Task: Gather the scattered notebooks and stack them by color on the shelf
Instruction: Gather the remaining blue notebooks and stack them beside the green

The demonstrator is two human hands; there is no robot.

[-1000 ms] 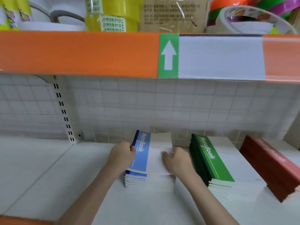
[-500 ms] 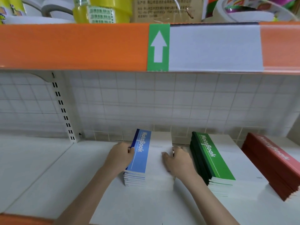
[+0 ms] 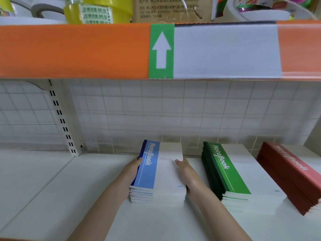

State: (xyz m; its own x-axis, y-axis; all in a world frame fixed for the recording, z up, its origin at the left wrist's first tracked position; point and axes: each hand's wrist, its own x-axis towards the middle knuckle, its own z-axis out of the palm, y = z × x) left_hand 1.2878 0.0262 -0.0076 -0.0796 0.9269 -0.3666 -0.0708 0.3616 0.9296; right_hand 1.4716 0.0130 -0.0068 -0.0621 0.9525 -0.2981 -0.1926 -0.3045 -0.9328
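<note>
On the white shelf (image 3: pixel 52 197) a stack of blue notebooks (image 3: pixel 151 173) lies toward the back, squeezed between two hands. The left hand (image 3: pixel 132 170) lies flat along the stack's left edge, fingers fairly straight against the spines; its fingertips just reach the top cover's rim. The right hand (image 3: pixel 185 169) presses the right edge, though its fingers are partly hidden behind the pale cover, so I cannot tell how far they curl. To the right, apart from it, sits a stack of green notebooks (image 3: pixel 225 173), then a stack of red notebooks (image 3: pixel 293 178) whose far corner is cut off by the picture's edge. Above, an orange shelf edge (image 3: pixel 74 51) carries a green arrow label (image 3: pixel 161 50); the tape rolls (image 3: pixel 97 10) on top are cropped and blurred.
</note>
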